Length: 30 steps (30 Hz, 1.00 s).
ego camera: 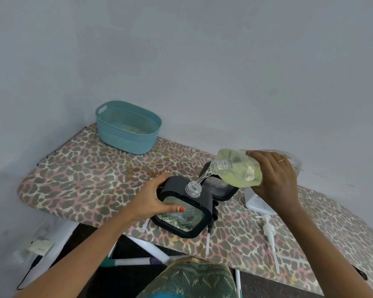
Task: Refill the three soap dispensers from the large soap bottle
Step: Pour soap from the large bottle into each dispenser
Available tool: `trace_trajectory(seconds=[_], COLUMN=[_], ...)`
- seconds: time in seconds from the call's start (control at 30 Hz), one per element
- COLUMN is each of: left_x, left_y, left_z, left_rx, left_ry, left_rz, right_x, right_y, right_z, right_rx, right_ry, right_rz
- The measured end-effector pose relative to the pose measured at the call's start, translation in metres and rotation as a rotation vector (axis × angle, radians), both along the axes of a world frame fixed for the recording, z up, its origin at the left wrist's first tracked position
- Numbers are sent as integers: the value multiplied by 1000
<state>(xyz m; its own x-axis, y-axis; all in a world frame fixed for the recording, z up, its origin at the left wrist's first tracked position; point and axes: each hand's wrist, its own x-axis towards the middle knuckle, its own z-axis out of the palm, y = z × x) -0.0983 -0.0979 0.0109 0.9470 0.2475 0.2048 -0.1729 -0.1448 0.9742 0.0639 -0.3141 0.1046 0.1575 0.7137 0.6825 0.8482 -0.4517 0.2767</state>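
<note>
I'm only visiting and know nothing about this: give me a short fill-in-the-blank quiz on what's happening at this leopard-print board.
1. The large clear soap bottle of yellowish liquid is tilted by the person's ____.
2. The grey-framed clear dispenser receiving the stream is gripped by the ____.
3. The teal plastic basket stands at the leopard-print board's far ____ end.
Missing: right hand; left hand; left.

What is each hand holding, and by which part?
The left hand grips the near soap dispenser by its dark frame, thumb on the glass. The right hand holds the large soap bottle round its body, tilted to pour.
</note>
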Motion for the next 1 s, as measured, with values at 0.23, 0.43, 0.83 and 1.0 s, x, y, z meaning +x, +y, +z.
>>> trace_trajectory(seconds=[0.23, 0.43, 0.83, 1.0], left_x=[0, 0, 2, 3], left_y=[-1, -2, -2, -2], left_z=[2, 2, -1, -2], left_rx=[3, -9, -16, -23], left_ry=[7, -2, 1, 3], left_rz=[6, 6, 7, 0], right_x=[0, 0, -1, -1], right_y=[0, 0, -3, -3], right_z=[2, 1, 2, 3], right_rx=[3, -1, -3, -3], right_ry=[-8, -20, -14, -8], right_rz=[-1, -3, -3, 2])
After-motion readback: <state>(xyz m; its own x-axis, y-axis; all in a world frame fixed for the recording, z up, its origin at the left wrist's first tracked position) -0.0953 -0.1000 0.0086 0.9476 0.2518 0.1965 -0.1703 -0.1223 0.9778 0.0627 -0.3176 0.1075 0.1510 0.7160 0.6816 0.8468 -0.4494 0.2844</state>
